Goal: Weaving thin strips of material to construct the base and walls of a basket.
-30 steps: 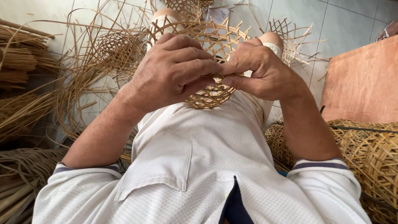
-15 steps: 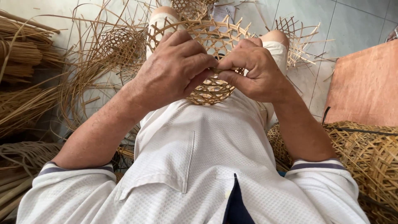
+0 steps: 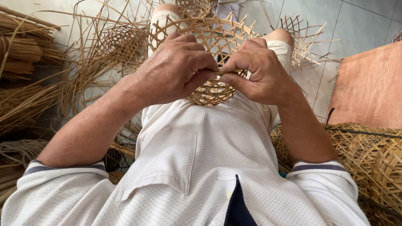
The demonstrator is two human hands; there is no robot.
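A small open-weave bamboo basket (image 3: pixel 209 37) rests on my lap between my knees, its near rim against my white shirt. My left hand (image 3: pixel 176 69) curls over the basket's near left side, fingers closed on its weave. My right hand (image 3: pixel 257 69) pinches a thin bamboo strip (image 3: pixel 228 72) at the near rim, thumb and fingers pressed together where both hands meet. The lower part of the basket is hidden behind my hands.
Bundles of bamboo strips (image 3: pixel 25 54) lie at the left. A half-woven basket (image 3: pixel 121 42) and another with loose ends (image 3: pixel 301 37) sit on the tiled floor. A large woven basket (image 3: pixel 368 155) stands at my right, a brown board (image 3: pixel 368 83) behind it.
My hands and the basket have stayed together on my lap; the fingers have shifted slightly along the rim, and the view has dropped a little.
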